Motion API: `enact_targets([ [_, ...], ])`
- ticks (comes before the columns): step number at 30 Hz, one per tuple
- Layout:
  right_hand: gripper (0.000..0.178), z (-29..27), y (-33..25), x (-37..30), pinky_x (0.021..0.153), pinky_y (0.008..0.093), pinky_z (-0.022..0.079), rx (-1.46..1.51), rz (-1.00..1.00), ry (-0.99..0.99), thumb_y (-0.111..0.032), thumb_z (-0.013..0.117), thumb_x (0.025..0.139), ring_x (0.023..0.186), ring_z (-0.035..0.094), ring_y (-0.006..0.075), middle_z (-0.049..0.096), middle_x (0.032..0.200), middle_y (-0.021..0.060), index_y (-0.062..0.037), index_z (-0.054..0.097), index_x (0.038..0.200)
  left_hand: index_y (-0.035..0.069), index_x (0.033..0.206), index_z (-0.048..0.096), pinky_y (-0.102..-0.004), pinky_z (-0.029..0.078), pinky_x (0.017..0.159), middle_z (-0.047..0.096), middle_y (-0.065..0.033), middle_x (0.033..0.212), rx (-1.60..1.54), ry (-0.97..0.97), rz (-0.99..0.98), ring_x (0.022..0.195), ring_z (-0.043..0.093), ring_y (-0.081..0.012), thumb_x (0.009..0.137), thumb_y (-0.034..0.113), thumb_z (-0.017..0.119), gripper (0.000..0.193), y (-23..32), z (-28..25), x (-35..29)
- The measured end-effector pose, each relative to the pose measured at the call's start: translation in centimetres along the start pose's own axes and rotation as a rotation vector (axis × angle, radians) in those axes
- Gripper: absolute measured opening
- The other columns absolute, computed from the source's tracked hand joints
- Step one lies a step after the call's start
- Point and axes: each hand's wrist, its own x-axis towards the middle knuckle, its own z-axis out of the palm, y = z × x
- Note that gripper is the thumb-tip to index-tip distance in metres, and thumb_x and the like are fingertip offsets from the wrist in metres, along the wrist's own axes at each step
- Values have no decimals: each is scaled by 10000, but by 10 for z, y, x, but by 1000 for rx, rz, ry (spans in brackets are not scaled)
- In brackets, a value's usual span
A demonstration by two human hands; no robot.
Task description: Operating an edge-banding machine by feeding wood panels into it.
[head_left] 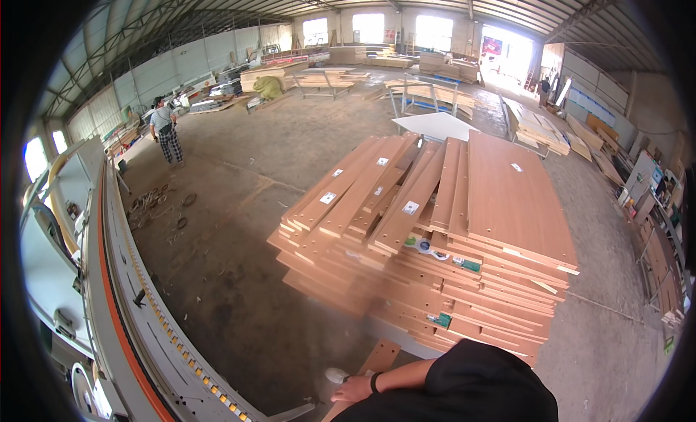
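Concrete floor [246,233] is stretching between the long machine [145,328] and the big panel stack [518,204], whose edges are jutting unevenly. A narrow brown board [382,355] is pointing its holed end stackward, its long axis slanting down-left, passing under the right hand [353,388]. Whether that hand is gripping, I can't tell; the left hand is sitting out of view.

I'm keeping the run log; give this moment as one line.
Right hand: on brown board, grip unclear; Left hand: not in view; Nearby: stacked brown panels; Background: person
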Motion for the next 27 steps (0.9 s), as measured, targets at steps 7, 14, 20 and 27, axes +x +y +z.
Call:
enact_targets([
  [7, 282, -6, 1, 2, 800, 466, 574, 42, -40, -11, -221, 486, 1010, 1085, 677, 320, 661, 1206, 98, -136, 556, 1269, 53, 1042, 642, -355, 531, 749, 681, -58, 975, -14, 14, -1, 896, 660, -212, 934, 284, 673, 257, -3, -8, -2],
  [14, 252, -23, 5, 8, 746, 485, 564, 8, -15, -26, -234, 482, 1017, 952, 702, 347, 691, 1064, 102, -168, 560, 1248, 47, 1033, 645, -359, 533, 753, 681, -64, 974, -43, 31, 16, 900, 663, -215, 932, 279, 670, 254, -6, -13, -6],
  [20, 254, -27, 11, 37, 739, 507, 550, -19, -129, -103, -253, 472, 1020, 929, 698, 368, 691, 999, 137, -168, 560, 1243, 42, 1026, 648, -363, 536, 757, 681, -68, 973, -102, 138, 30, 903, 665, -218, 931, 275, 667, 252, -25, -49, -22],
  [27, 558, -56, 10, 56, 909, 513, 532, 66, -1, -393, -491, 661, 913, 1130, 661, 397, 691, 1220, 178, -120, 568, 1319, 21, 1018, 633, -390, 524, 767, 662, -95, 949, -462, 234, 221, 882, 655, -254, 909, 201, 653, 211, -101, -92, -54],
])
